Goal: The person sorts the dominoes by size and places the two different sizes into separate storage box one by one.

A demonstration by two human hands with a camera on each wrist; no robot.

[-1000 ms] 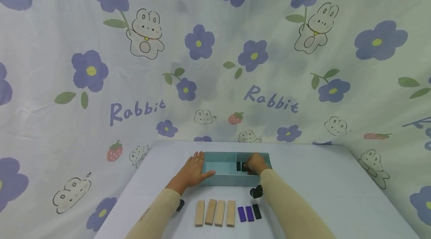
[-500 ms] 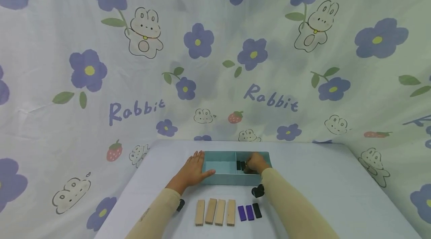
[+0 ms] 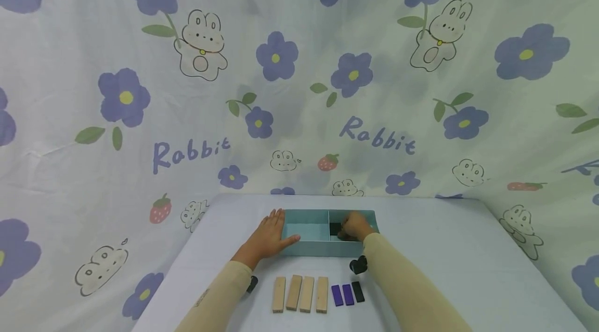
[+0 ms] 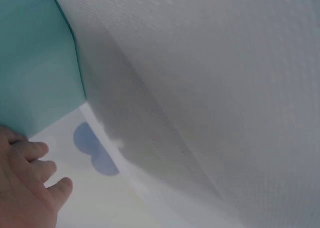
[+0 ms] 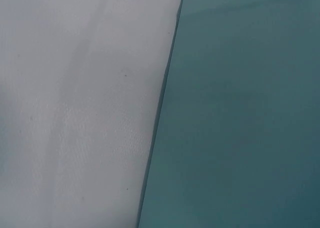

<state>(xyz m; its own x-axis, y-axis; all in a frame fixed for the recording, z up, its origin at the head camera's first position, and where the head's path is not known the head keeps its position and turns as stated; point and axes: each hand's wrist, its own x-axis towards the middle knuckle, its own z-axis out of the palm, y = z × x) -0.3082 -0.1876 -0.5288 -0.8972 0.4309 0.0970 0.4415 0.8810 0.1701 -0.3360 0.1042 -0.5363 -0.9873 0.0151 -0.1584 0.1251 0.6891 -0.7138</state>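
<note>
Resting the bare right hand (image 3: 356,226) knuckles-up inside the three-o'clock compartment of a pale teal, rectangular, two-compartment box (image 3: 323,249), with fingers curled downward. Facing a small, dark, block-like black shape (image 3: 335,228) at nine o'clock from those fingers, just beside the thin teal divider (image 3: 329,217). Hiding the fingertips, so leaving gripping or merely touching impossible to tell. Reading as one patch, so leaving the black shape's long axis and block count uncertain. Spreading the bare left hand (image 3: 267,236) straight-fingered against the box's nine-o'clock end, lying farther from the black shape than the right. Lying in a row at the box's six o'clock: four pale wooden bars (image 3: 306,294), two flat purple blocks (image 3: 348,295) and one loose black rectangular block (image 3: 357,291), slanting its long axis from eleven to five. Reading "Rabbit" twice in violet lettering (image 3: 192,155) across the white floral curtain (image 3: 281,10). Showing dark print (image 3: 202,297) on the beige left sleeve (image 3: 220,301), being too small to read.
</note>
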